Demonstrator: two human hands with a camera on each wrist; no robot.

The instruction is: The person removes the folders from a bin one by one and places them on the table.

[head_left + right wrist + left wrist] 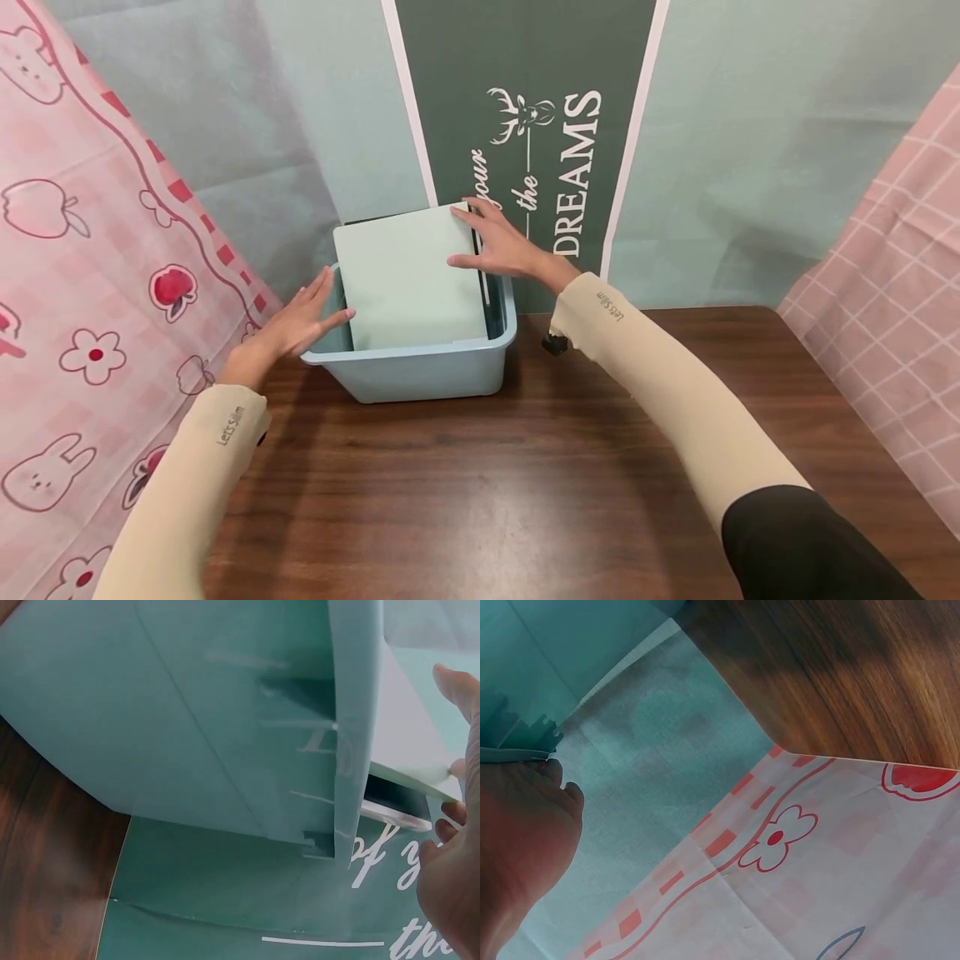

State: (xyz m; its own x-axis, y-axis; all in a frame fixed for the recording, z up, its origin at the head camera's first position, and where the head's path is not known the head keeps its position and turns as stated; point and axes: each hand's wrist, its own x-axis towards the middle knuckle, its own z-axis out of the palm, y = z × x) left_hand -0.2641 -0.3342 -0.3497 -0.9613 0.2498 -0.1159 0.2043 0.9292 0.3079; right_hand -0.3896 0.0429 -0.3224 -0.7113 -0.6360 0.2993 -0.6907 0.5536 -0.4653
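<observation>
A light blue plastic bin (pixel 420 379) stands on the table, and a flat pale mint square-cornered item (pixel 412 283) leans upright in it. Dark edges of something (pixel 397 801) show behind the pale item. My right hand (pixel 498 242) is at its upper right corner, index fingertip on the corner and thumb spread over the front. In the right wrist view, its other fingers bend loosely beside the edge. At the bin's left rim, my left hand (pixel 300 321) has its fingers extended and its thumb in front of the pale item's lower left edge.
The brown wooden table (pixel 465 492) carries the bin near its back edge. A green printed cloth (pixel 525 50) hangs close behind the bin. Pink patterned cloths border the left (pixel 97 250) and right (pixel 900 275) sides.
</observation>
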